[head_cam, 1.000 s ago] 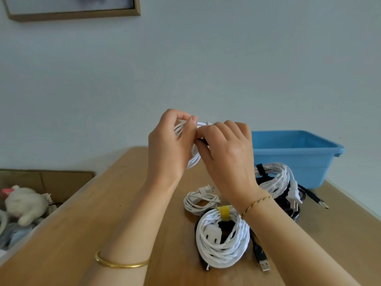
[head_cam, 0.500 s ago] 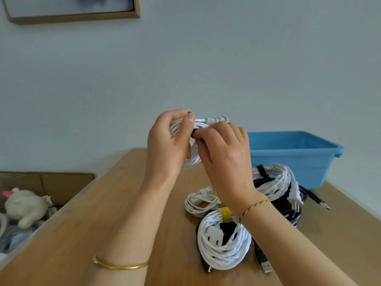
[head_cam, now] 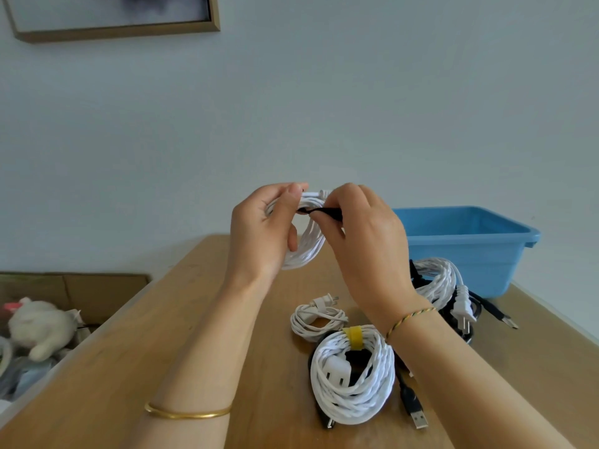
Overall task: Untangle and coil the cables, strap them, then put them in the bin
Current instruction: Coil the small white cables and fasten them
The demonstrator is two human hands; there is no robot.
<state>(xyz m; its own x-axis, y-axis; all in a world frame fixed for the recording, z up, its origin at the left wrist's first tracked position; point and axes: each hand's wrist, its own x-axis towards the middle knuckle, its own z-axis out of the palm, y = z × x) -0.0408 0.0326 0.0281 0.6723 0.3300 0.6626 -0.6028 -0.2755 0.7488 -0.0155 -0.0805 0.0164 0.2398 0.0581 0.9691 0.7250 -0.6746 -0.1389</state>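
My left hand (head_cam: pixel 262 234) grips a coiled white cable (head_cam: pixel 308 244), held up above the table. My right hand (head_cam: pixel 366 241) pinches a black strap (head_cam: pixel 324 211) at the top of that coil. On the wooden table (head_cam: pixel 194 351) below lie a white twisted coil with a yellow strap (head_cam: pixel 353 374), a small white coil with a plug (head_cam: pixel 316 317), and another white twisted coil with a black strap (head_cam: pixel 437 280). Black USB cables (head_cam: pixel 413 406) lie under and beside them. The blue bin (head_cam: pixel 466 241) stands at the back right of the table.
A cardboard box (head_cam: pixel 81 293) with a white plush toy (head_cam: pixel 39 325) sits on the left, below the table edge. A framed picture (head_cam: pixel 113 14) hangs on the wall above.
My right hand has drawn the black strap out to the right across the top of the coil. Both hands have stayed at about the same height.
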